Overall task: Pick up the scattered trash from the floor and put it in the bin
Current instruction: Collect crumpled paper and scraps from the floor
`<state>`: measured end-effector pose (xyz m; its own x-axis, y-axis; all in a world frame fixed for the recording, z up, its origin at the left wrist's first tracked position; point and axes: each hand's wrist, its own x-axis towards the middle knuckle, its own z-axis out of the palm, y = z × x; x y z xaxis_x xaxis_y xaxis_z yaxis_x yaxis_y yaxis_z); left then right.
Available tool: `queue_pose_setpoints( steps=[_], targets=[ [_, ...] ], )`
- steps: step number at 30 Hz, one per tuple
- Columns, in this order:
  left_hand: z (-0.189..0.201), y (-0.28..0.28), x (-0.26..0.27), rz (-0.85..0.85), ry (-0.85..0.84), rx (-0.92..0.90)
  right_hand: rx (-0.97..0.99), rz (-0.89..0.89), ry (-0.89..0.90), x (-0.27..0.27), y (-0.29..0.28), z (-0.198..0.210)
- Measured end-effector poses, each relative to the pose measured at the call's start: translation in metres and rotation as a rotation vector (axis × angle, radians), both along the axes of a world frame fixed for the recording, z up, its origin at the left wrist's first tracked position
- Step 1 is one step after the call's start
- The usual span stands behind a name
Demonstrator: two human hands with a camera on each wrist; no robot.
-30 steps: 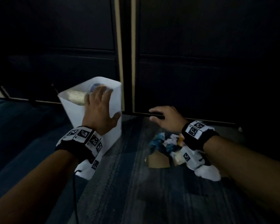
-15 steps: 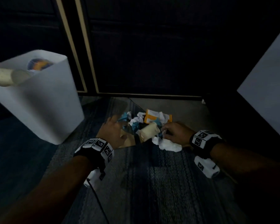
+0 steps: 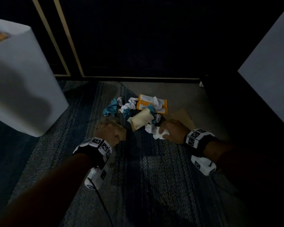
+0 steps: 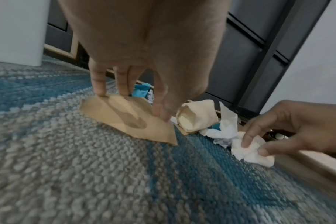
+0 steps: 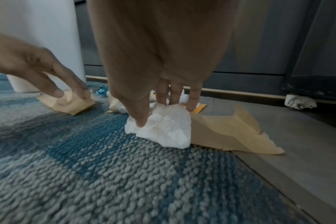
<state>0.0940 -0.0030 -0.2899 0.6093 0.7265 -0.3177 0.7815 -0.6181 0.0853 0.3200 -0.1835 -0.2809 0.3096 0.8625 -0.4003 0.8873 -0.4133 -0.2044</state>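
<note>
A heap of trash lies on the floor: blue scraps, an orange packet, a cream roll and crumpled paper. My left hand pinches a torn brown cardboard piece by its far edge and near corner, on the carpet. My right hand pinches a crumpled white tissue between thumb and fingers, lying at the carpet's edge. The white bin stands to the left and holds some trash.
A second brown paper piece lies behind the tissue on the grey hard floor. Dark cabinet doors rise behind the heap. A pale panel stands at the right. A small white scrap sits by the baseboard.
My left hand left the bin's rim and came down to the cardboard piece. My right hand dropped to the white tissue. The view tilted down toward the heap.
</note>
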Motion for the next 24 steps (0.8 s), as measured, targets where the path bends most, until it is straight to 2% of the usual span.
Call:
queue_pose_setpoints(
  steps=[3,7,8,10,11,12,14,15,18,20,24],
  targets=[
    [0.004,-0.007,-0.001,0.052,-0.001,0.034,-0.021,0.011,-0.031,-0.003,0.001,0.000],
    [0.013,-0.009,-0.008,-0.008,-0.034,0.065,-0.059,0.018,-0.023,-0.008,0.001,0.005],
    [0.005,-0.009,-0.003,-0.006,-0.039,0.056,-0.060,0.013,-0.014,-0.009,0.001,0.008],
    [0.002,-0.011,0.000,0.103,0.019,-0.058,-0.046,-0.002,0.002,-0.011,0.001,0.012],
    [0.005,-0.012,-0.001,0.215,0.123,-0.110,-0.037,-0.003,0.005,-0.012,0.001,0.013],
    [-0.003,-0.011,-0.002,0.262,0.104,-0.105,-0.031,0.001,0.006,-0.012,0.001,0.015],
    [-0.003,-0.011,-0.005,0.097,-0.232,-0.070,0.009,0.012,0.004,-0.016,0.001,0.021],
    [0.008,-0.012,-0.008,-0.022,-0.322,-0.108,0.042,0.014,0.011,-0.018,0.001,0.025],
    [0.037,-0.018,-0.017,-0.153,-0.472,-0.136,0.145,0.018,0.041,-0.020,0.005,0.036],
    [0.047,-0.016,-0.021,-0.202,-0.468,-0.163,0.228,0.018,0.059,-0.022,0.009,0.047],
    [0.070,-0.004,-0.032,-0.227,-0.578,-0.095,0.407,-0.014,0.149,-0.034,0.025,0.077]
  ],
)
